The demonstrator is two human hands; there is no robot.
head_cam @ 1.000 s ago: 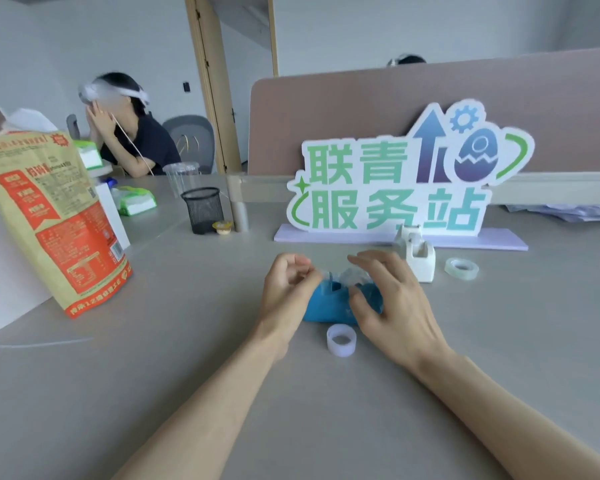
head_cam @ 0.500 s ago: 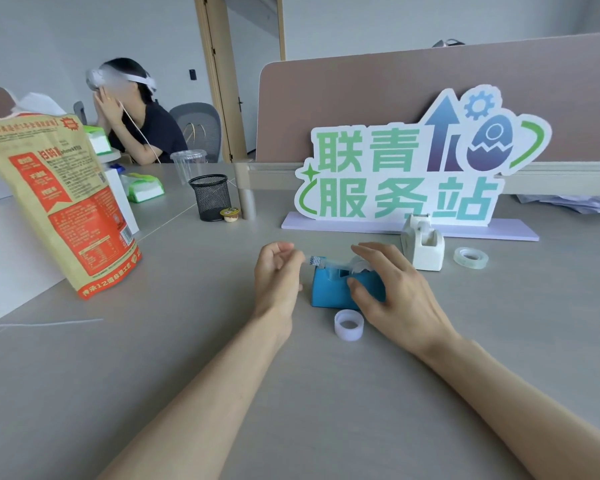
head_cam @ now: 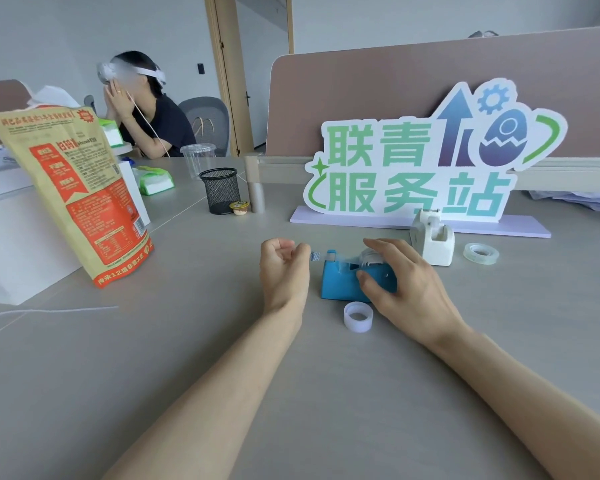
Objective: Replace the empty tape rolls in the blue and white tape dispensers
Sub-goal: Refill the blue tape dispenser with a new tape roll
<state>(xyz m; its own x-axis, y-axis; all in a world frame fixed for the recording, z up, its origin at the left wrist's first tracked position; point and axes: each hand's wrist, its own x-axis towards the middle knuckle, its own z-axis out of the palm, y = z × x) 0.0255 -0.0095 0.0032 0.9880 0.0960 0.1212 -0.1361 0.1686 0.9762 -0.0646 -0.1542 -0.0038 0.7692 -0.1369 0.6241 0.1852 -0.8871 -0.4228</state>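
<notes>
The blue tape dispenser (head_cam: 340, 280) stands on the grey desk at the centre. My right hand (head_cam: 400, 284) grips its body from the right side, covering the tape roll in it. A strip of tape (head_cam: 317, 256) runs from the dispenser's cutter to the left, and my left hand (head_cam: 283, 268) pinches its end with curled fingers. An empty white core (head_cam: 358, 317) lies on the desk just in front of the dispenser. The white dispenser (head_cam: 432, 239) stands behind, to the right, with a clear tape roll (head_cam: 481, 253) lying flat beside it.
A large sign with green characters (head_cam: 416, 171) stands at the back on a lilac base. A yellow and red pouch (head_cam: 73, 192) leans at the left. A black mesh cup (head_cam: 220, 190) and a plastic cup (head_cam: 198, 159) stand further back. A person sits at the far left.
My left hand has drawn away to the left from the blue dispenser, pulling a strip of tape out over the cutter. My right hand stays on the dispenser.
</notes>
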